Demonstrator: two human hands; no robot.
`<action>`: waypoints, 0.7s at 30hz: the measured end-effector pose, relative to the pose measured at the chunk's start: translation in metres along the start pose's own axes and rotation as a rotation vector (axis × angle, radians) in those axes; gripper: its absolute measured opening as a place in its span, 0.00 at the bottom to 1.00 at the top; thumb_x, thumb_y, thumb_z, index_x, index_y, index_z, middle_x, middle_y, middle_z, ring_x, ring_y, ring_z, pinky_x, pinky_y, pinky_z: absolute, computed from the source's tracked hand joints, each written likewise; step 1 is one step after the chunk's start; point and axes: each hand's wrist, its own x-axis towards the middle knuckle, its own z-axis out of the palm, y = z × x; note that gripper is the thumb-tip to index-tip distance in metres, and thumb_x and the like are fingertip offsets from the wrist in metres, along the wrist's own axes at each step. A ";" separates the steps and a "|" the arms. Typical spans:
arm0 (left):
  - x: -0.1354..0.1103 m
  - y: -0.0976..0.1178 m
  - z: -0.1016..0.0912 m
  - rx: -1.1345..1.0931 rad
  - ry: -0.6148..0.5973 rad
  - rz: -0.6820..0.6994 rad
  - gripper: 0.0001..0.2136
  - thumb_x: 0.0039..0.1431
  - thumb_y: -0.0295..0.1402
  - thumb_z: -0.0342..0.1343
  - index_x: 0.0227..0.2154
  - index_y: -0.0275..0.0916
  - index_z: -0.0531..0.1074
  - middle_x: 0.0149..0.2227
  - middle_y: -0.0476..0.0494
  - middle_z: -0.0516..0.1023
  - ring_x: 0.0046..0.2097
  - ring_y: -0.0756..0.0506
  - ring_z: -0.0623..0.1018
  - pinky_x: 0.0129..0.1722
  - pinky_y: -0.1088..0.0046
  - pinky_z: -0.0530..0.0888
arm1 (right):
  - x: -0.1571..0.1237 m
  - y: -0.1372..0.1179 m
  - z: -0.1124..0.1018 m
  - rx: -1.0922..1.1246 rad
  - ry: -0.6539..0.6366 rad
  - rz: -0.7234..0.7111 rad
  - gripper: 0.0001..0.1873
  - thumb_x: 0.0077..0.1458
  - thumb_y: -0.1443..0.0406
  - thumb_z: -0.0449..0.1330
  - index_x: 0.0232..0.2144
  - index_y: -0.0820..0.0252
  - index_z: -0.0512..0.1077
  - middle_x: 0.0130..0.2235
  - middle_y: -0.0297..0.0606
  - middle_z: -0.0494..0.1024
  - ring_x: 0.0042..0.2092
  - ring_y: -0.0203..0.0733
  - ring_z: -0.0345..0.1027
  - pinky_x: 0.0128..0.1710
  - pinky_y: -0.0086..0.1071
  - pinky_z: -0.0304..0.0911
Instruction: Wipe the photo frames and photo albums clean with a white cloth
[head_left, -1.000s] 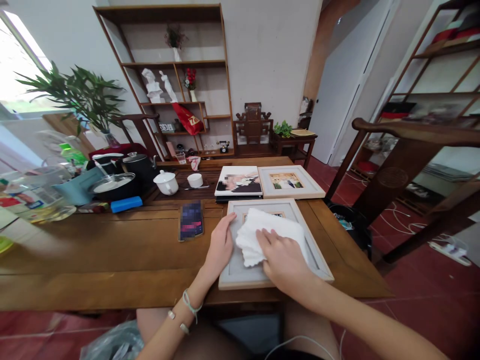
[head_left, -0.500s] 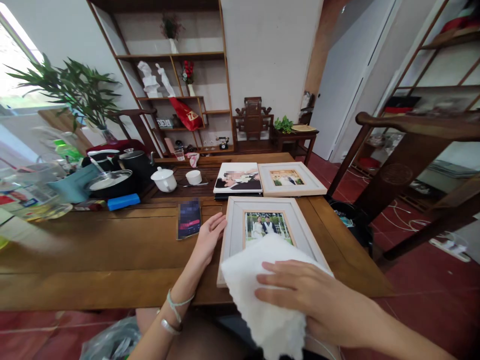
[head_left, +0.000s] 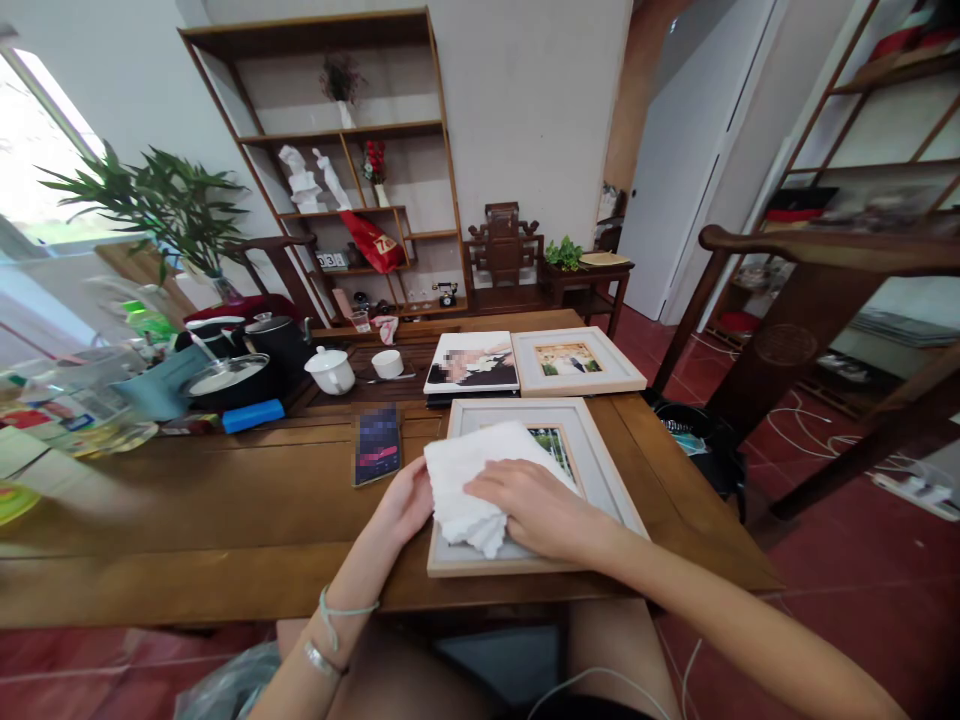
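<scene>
The picture frame (head_left: 598, 470) lies at the surface's (head_left: 262, 510) near edge, toward the right corner, where the half-open left hand (head_left: 411, 502), its grip unclear, would best steady the frame's left side while the right hand (head_left: 536, 507), loosely closed on the white cloth (head_left: 463, 472), presses evenly.

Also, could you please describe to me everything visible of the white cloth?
The white cloth looks soft, with a wavy lower edge. It lies rumpled across the framed picture, partly hiding the photo. The right hand rests on top. Its left edge overhangs the frame beside the left hand; whether these touch is unclear.
</scene>
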 end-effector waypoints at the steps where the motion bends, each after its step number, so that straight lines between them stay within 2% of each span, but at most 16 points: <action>1: -0.001 0.000 0.001 -0.040 0.002 -0.046 0.14 0.62 0.39 0.46 0.41 0.37 0.73 0.41 0.38 0.81 0.46 0.38 0.80 0.47 0.56 0.76 | -0.009 -0.001 -0.007 0.042 -0.009 0.005 0.23 0.53 0.76 0.51 0.49 0.59 0.73 0.49 0.43 0.79 0.53 0.44 0.69 0.54 0.40 0.63; 3: -0.003 0.000 0.003 -0.117 -0.013 -0.127 0.15 0.64 0.40 0.46 0.41 0.37 0.72 0.42 0.38 0.81 0.45 0.39 0.80 0.47 0.57 0.77 | -0.036 0.002 -0.023 0.127 0.021 0.014 0.23 0.55 0.75 0.51 0.49 0.56 0.73 0.49 0.38 0.79 0.51 0.41 0.71 0.54 0.37 0.64; 5: -0.007 0.003 0.006 -0.198 -0.040 -0.195 0.13 0.62 0.40 0.51 0.41 0.36 0.73 0.42 0.36 0.81 0.44 0.38 0.81 0.44 0.59 0.78 | -0.071 0.009 -0.040 0.169 0.099 0.055 0.24 0.55 0.74 0.51 0.53 0.54 0.71 0.53 0.37 0.77 0.54 0.41 0.69 0.56 0.36 0.63; 8: -0.014 0.006 0.014 -0.282 -0.046 -0.263 0.12 0.54 0.33 0.62 0.40 0.33 0.73 0.40 0.35 0.81 0.42 0.37 0.81 0.40 0.64 0.79 | -0.123 0.025 -0.055 0.106 0.284 0.138 0.27 0.54 0.74 0.50 0.54 0.53 0.70 0.55 0.38 0.75 0.56 0.45 0.69 0.55 0.40 0.65; 10: -0.019 0.006 0.021 -0.300 0.007 -0.274 0.16 0.49 0.29 0.66 0.42 0.34 0.72 0.39 0.36 0.81 0.39 0.38 0.82 0.37 0.67 0.80 | -0.152 0.037 -0.059 0.011 0.368 0.189 0.30 0.52 0.75 0.50 0.56 0.50 0.69 0.56 0.36 0.74 0.56 0.47 0.69 0.55 0.41 0.66; 14: -0.028 0.002 0.032 -0.282 0.169 -0.238 0.19 0.49 0.29 0.67 0.44 0.37 0.70 0.39 0.40 0.81 0.35 0.42 0.82 0.33 0.71 0.79 | -0.189 0.050 -0.053 -0.168 0.416 0.241 0.37 0.49 0.77 0.50 0.59 0.44 0.64 0.58 0.32 0.72 0.56 0.50 0.69 0.57 0.45 0.65; 16: -0.034 0.002 0.033 -0.286 0.203 -0.204 0.19 0.49 0.30 0.67 0.44 0.37 0.70 0.39 0.40 0.81 0.34 0.43 0.82 0.33 0.73 0.79 | -0.199 0.052 -0.045 -0.253 0.411 0.232 0.38 0.49 0.77 0.50 0.61 0.43 0.62 0.59 0.32 0.71 0.57 0.50 0.68 0.56 0.45 0.66; 21: -0.057 0.020 0.017 -0.282 0.263 -0.197 0.16 0.52 0.28 0.64 0.45 0.35 0.72 0.35 0.40 0.82 0.31 0.42 0.82 0.32 0.70 0.80 | -0.209 0.052 -0.016 -0.349 0.378 0.206 0.40 0.49 0.78 0.49 0.63 0.46 0.59 0.61 0.33 0.68 0.59 0.46 0.65 0.57 0.42 0.65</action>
